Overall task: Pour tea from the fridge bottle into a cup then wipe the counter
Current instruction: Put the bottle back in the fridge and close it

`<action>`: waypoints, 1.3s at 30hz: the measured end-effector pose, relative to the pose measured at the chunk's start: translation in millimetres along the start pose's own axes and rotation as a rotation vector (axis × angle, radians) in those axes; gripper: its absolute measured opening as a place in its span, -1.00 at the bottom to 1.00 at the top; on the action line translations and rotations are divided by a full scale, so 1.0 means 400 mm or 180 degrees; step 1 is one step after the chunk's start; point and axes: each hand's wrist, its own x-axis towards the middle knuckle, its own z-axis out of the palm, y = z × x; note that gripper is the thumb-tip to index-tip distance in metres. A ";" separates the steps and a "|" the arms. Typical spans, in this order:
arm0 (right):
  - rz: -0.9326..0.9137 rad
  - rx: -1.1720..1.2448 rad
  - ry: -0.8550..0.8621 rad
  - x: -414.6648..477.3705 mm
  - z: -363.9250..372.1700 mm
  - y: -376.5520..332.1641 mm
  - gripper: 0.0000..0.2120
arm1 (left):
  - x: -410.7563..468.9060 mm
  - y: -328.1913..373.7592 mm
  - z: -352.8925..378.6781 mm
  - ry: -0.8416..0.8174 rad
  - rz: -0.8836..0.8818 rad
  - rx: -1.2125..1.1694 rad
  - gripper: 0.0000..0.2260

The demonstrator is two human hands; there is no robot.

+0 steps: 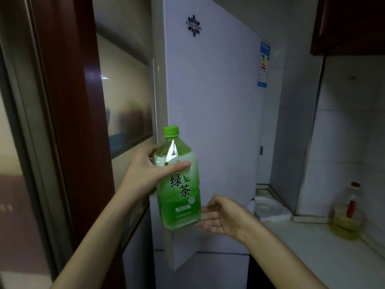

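A green tea bottle with a green cap and a green label is held upright in front of the white fridge door. My left hand grips the bottle's upper body, thumb across its front. My right hand is open, palm up, with its fingers under the bottle's lower right side. The fridge door stands partly ajar. No cup is in view.
A pale counter runs along the right. On it stand an oil bottle with yellow liquid and a white dish near the fridge. A dark cabinet hangs above. A brown door frame is at the left.
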 end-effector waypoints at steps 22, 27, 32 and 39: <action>-0.0221 0.0142 0.0645 -0.362 -0.229 0.096 -0.79 | -0.195 0.188 0.242 -0.0297 0.0474 0.0138 -0.65; -0.0295 0.0217 0.0789 -0.424 -0.268 0.116 -0.77 | -0.199 0.217 0.287 -0.0549 0.0540 0.0192 -0.51; -0.0344 0.0232 0.0860 -0.480 -0.299 0.126 -0.75 | -0.208 0.250 0.325 -0.0665 0.0683 0.0241 -0.45; -0.0276 0.0588 0.0809 -0.530 -0.327 0.167 -0.77 | -0.233 0.259 0.375 -0.0525 0.0619 -0.0086 -0.25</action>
